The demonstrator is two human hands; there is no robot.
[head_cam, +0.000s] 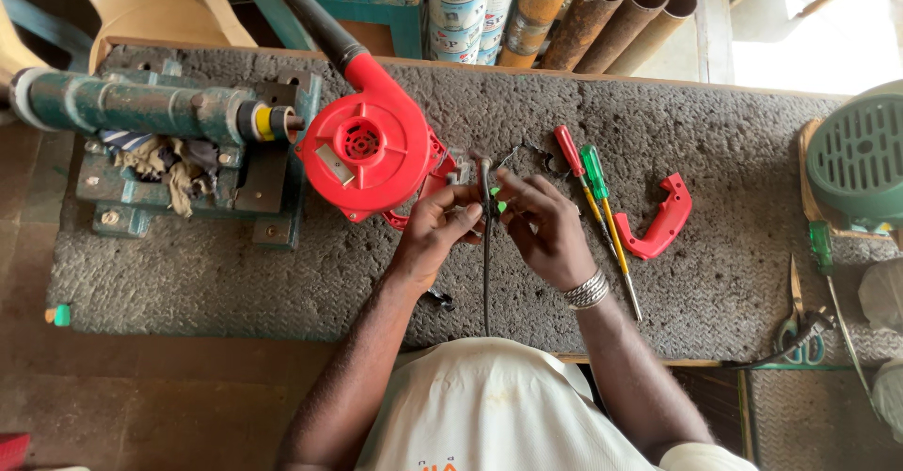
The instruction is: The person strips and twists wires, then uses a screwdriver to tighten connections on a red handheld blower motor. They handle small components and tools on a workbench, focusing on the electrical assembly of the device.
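A red electric blower [369, 153] with a black nozzle lies on the grey matted bench [188, 264], its handle side opened. My left hand [435, 229] and my right hand [544, 229] meet just right of it, both pinching the end of a black power cable [486, 273] that runs down toward me. A small green piece shows between my fingers. A metal bangle sits on my right wrist.
A red and a green screwdriver [602, 209] and a red handle half-shell [662, 219] lie to the right. Green bench vise [169, 142] at left. Green fan cover [861, 156], scissors [800, 325] and another green screwdriver at far right. Pipes and cans stand behind.
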